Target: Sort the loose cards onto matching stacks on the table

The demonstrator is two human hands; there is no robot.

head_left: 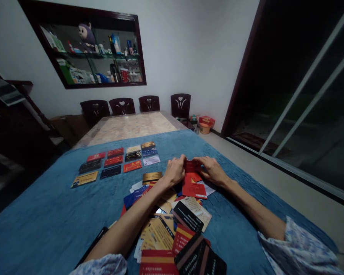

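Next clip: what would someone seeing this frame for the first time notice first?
Most likely the two hands meeting at mid-table: the left hand and right hand together hold a dark red card above a loose heap of cards that spills toward the camera. Next, the neat rows of cards laid out to the left on the blue cloth.
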